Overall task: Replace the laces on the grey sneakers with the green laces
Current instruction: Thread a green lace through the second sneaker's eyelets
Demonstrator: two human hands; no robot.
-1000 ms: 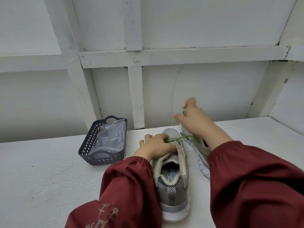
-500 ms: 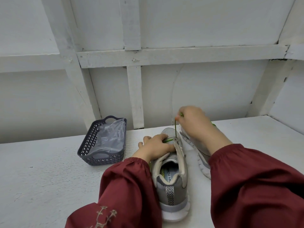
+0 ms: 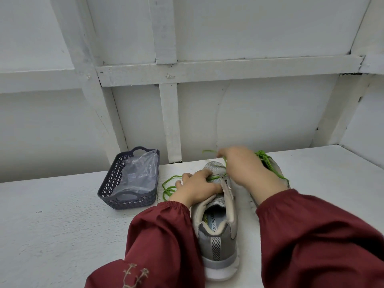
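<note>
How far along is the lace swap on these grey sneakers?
Roughly halfway, perhaps. Done: the far sneaker already carries green lacing, though the arm hides most of it. In hand: the left hand steadies the near sneaker while the right hand pinches its green lace above the toe-end eyelets. Left: the upper eyelets are empty.

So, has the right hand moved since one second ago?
Yes. The right hand has come down toward the sneaker; its top is now much nearer the foot of the wall post.

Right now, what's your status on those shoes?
Left hand steadies grey sneaker. Right hand pinches green lace above it. Basket off to the side, nothing blocking.
</note>
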